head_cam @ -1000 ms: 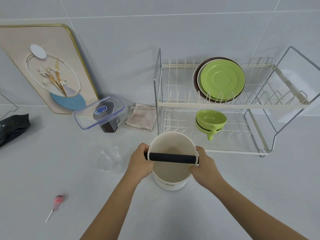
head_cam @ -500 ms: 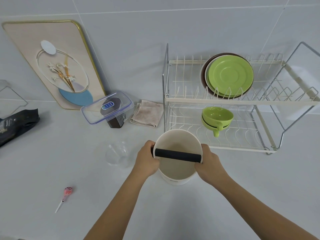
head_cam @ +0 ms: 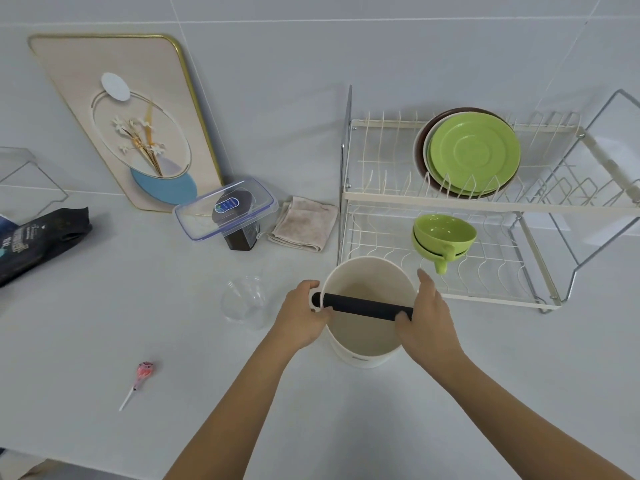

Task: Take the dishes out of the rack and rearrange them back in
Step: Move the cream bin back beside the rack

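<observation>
- The left hand (head_cam: 300, 315) and the right hand (head_cam: 426, 318) hold the white container (head_cam: 367, 341) from both sides; each grip is clenched around its rim, at the ends of the black bar (head_cam: 362, 306) that crosses the opening.
- Compared with a second ago, the hands and container have almost not changed. Only the view shifted, so the rack (head_cam: 485, 202) now appears more to the right.
- The container stands on the tabletop (head_cam: 104, 323), just in front of the rack's lower shelf. I judge that it is already set down outside the rack.
- The other dishes remain inside: the green plate (head_cam: 474, 154) stands upright on the upper shelf with two more plates behind it, and the green cups (head_cam: 443, 237) sit stacked on the lower shelf.
- So the removal part looks only started; the hands should release the container and go to the cups or the plates.
- A clear plastic cup (head_cam: 246, 301) lies just beside the left hand.
</observation>
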